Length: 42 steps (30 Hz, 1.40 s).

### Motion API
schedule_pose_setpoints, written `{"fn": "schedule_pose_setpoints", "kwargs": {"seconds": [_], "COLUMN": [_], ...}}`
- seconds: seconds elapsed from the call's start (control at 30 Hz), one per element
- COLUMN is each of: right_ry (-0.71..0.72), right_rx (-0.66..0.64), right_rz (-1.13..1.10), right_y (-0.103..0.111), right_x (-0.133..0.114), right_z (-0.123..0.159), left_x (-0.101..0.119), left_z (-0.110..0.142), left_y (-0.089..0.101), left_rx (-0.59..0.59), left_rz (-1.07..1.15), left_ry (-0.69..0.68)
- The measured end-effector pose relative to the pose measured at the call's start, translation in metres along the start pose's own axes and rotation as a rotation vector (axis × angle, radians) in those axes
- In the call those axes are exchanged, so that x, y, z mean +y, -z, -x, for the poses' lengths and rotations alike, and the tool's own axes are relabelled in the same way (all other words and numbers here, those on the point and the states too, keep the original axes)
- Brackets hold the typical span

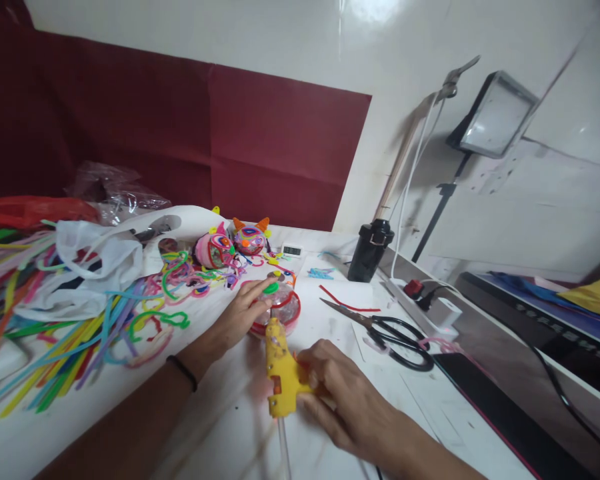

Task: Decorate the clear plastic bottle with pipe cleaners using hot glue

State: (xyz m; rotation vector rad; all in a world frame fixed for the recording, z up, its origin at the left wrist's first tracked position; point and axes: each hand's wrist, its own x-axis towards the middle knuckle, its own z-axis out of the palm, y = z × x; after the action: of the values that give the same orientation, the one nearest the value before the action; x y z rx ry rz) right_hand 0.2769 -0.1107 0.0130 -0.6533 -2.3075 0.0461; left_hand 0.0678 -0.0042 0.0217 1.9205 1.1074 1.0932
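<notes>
My right hand (337, 387) is wrapped round the grip of a yellow hot glue gun (283, 373). A clear glue stick (283, 447) sticks out of its back end, and the nozzle points at a round pink-and-red craft piece (287, 307). That piece has clear panels and a green dot (271, 288). My left hand (240, 313) holds the piece at its left side, thumb and fingers against it; part of the grip is hidden. Beyond it stand two decorated animal-like balls, one pink-eared (216, 248) and one orange-eared (251, 239).
Many coloured pipe cleaners (75, 347) spread over the left of the table, beside a white bag (85, 260). Black-handled scissors (375, 327) and a red strip (347, 305) lie at right. Behind them are a black bottle (370, 252), a power strip (425, 313) and a lamp (500, 113).
</notes>
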Motion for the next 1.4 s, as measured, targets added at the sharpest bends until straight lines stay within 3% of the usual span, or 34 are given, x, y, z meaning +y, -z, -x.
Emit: {"fn": "schedule_pose_setpoints", "kwargs": {"seconds": [0.57, 0.87, 1.1, 1.17, 1.3, 1.4], "right_ry": [0.032, -0.099, -0.134, -0.162, -0.221, -0.137], "right_rx": [-0.04, -0.312, -0.394, -0.324, 0.006, 0.108], "right_rz": [-0.03, -0.15, -0.12, -0.131, -0.076, -0.049], "right_y": [0.002, 0.03, 0.04, 0.044, 0.041, 0.028], "right_x": [0.0, -0.007, -0.002, 0.003, 0.025, 0.045], "right_z": [-0.003, 0.016, 0.015, 0.007, -0.019, -0.044], "left_x": [0.006, 0.014, 0.011, 0.01, 0.008, 0.003], "left_z": [0.003, 0.007, 0.004, 0.003, 0.002, 0.0], "left_y": [0.004, 0.008, 0.009, 0.008, 0.007, 0.007], "left_rx": [-0.011, -0.07, -0.069, -0.078, -0.08, -0.082], "left_rz": [0.042, 0.06, 0.008, -0.01, -0.03, -0.031], "left_ry": [0.011, 0.056, 0.065, 0.058, 0.05, 0.029]}}
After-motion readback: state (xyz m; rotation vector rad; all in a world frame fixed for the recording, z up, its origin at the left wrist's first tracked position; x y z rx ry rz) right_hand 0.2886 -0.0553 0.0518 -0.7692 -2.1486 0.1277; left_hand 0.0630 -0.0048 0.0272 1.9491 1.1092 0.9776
